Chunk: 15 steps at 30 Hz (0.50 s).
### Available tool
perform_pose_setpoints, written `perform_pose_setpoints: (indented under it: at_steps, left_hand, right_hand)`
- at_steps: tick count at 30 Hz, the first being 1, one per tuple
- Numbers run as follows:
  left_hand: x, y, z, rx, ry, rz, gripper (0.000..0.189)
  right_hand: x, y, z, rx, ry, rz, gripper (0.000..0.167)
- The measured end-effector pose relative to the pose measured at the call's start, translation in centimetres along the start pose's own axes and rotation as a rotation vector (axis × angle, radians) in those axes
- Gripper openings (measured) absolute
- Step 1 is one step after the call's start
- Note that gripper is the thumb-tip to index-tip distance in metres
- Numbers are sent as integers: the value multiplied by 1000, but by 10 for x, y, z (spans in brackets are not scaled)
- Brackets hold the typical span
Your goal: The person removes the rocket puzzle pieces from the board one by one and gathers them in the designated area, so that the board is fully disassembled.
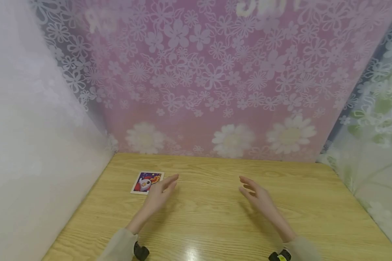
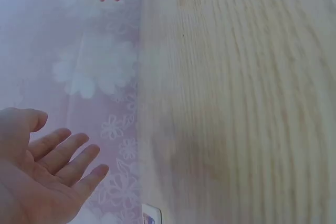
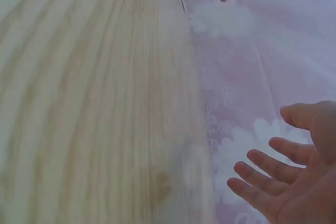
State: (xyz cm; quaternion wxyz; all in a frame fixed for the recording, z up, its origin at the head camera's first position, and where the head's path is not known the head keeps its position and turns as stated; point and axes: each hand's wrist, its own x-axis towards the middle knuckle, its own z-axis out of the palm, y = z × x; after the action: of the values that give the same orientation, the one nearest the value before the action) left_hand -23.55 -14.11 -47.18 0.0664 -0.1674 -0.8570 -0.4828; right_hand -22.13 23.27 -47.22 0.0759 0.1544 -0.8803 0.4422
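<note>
A square picture card [image 1: 143, 183] with a white border lies on the left part of the wooden table. It shows a round white and red cartoon figure with a flame on a dark purple ground. My left hand [image 1: 158, 195] hovers over the table and overlaps the card's right side in the head view. Its fingers are relaxed and apart, with nothing in them. Across from it, my right hand [image 1: 259, 197] is held above the table, palm facing inward, fingers loosely spread and holding nothing. In the left wrist view only a corner of the card [image 2: 151, 215] shows.
The wooden table [image 1: 209, 206] reaches back to a pink floral curtain [image 1: 196, 90]. Pale sheeting [image 1: 45, 127] hangs along the left, and a leaf-patterned curtain [image 1: 379, 152] borders the right. Each wrist wears a dark strap with a small device [image 1: 141, 251].
</note>
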Motion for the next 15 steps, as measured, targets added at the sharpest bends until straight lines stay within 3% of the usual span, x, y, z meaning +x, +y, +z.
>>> perform_pose_setpoints:
  at_steps: [6,15]
  left_hand:
    - [-3,-15,-10,-4,88,-21,34]
    - [-11,-43,-35,29,167,-98,35]
  right_hand:
    - [9,-3,19,57,13,1,42]
    - [18,-19,53,195,-120,33,41]
